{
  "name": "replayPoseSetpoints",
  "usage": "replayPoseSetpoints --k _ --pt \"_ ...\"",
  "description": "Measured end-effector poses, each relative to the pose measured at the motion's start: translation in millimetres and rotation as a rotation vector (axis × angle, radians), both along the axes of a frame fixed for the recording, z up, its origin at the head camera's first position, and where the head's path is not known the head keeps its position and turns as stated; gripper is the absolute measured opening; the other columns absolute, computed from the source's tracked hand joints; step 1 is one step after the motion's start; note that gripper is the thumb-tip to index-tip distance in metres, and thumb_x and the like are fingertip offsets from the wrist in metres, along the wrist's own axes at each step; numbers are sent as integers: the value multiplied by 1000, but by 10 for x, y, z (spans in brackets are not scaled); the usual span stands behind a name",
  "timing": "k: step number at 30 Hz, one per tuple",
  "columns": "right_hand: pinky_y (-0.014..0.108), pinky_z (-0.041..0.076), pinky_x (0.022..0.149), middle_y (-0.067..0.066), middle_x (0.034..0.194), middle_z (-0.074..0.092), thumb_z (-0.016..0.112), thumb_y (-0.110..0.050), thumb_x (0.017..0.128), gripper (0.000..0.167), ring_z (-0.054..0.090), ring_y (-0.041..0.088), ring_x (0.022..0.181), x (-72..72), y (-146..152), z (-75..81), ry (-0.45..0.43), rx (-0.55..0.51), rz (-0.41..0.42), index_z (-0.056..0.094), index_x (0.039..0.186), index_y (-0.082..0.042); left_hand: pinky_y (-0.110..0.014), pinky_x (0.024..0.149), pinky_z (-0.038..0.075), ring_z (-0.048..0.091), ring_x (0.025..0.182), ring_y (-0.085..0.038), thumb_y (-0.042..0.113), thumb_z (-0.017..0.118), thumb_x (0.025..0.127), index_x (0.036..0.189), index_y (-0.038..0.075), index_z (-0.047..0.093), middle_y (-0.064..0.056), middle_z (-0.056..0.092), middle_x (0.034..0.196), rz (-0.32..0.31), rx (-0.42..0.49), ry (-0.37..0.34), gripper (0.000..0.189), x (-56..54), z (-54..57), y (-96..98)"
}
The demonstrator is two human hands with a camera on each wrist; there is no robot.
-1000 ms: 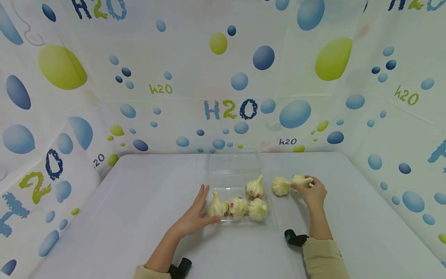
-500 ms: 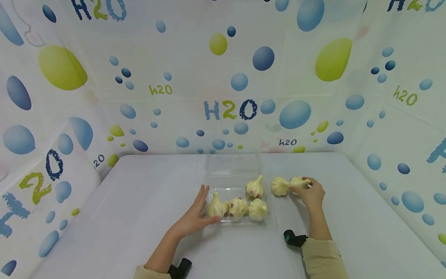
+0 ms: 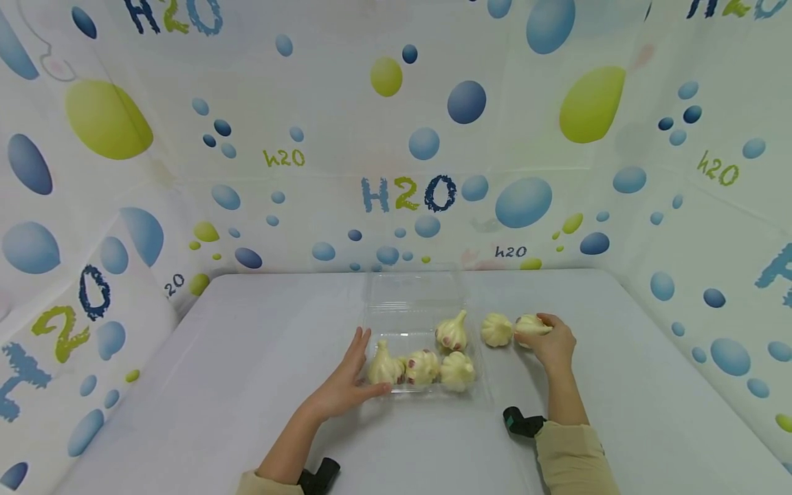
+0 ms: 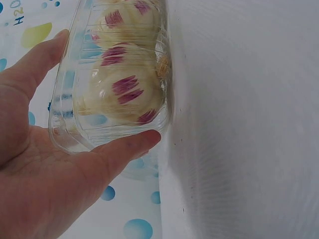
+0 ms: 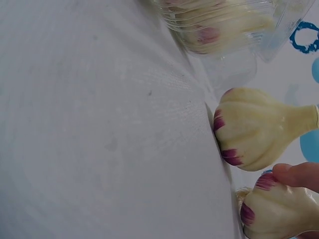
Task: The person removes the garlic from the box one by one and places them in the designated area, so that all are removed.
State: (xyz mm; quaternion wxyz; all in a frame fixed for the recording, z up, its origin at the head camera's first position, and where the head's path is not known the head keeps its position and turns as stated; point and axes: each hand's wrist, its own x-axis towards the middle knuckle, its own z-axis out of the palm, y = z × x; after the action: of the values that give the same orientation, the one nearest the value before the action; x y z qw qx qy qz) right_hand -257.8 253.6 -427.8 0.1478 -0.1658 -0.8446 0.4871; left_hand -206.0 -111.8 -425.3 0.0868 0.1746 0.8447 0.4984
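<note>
My left hand (image 3: 343, 390) spreads at the near left corner of a clear plastic clamshell container (image 3: 405, 339). Its straight thumb lies along the front wall, and its fingers stand up beside the left side. Several pale garlic bulbs (image 3: 423, 368) sit inside, purple streaks on them showing through the plastic in the left wrist view. To the right of the container, my right hand (image 3: 557, 344) pinches a tilted garlic bulb (image 5: 279, 211) between thumb and fingers, low at the table. Another garlic bulb (image 5: 251, 127) stands between it and the container.
The container's clear lid (image 3: 414, 290) lies folded back toward the rear of the white table (image 3: 266, 330). Behind and at both sides hangs a white curtain (image 3: 328, 103) with blue and green drops. Black wrist mounts (image 3: 522, 422) stick out by the sleeves.
My right hand has shifted slightly left with the garlic bulb in its fingers, bringing it closer to the bulb beside it. The left hand and the container have stayed put.
</note>
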Motion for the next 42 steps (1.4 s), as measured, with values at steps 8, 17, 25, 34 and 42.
replayPoseSetpoints --k 8,17,25,34,42 --pt "50 35 96 28 127 46 75 -7 69 64 40 40 116 -13 -6 24 16 -36 -15 48 125 7 -56 100 25 7 136 -39 29 72 79 148 13 2 -13 -12 151 3 -9 2 100 -7 21 -6" --pt "50 36 96 28 131 43 77 -7 69 65 39 41 118 13 6 49 14 -32 -12 47 125 7 -57 101 22 5 136 -40 28 72 79 148 12 2 -14 -12 151 -5 -6 8 100 -8 12 -7" --pt "49 37 95 27 133 42 77 -12 72 64 40 42 119 20 21 94 6 -19 -15 47 126 5 -57 101 23 5 136 -40 29 72 79 148 12 2 -14 -11 151 5 -10 6 100 -4 16 -2" --pt "49 38 95 26 132 44 79 -13 70 65 42 44 118 72 48 252 69 20 -14 49 125 5 -56 99 28 9 135 -41 30 72 79 148 13 3 -14 -11 151 0 -1 7 100 -8 15 -6" --pt "48 41 92 24 132 45 78 -12 71 64 42 42 120 131 14 335 109 4 -18 49 126 4 -55 98 29 12 134 -43 28 72 79 148 13 2 -15 -12 151 0 3 -1 99 3 -11 -10"
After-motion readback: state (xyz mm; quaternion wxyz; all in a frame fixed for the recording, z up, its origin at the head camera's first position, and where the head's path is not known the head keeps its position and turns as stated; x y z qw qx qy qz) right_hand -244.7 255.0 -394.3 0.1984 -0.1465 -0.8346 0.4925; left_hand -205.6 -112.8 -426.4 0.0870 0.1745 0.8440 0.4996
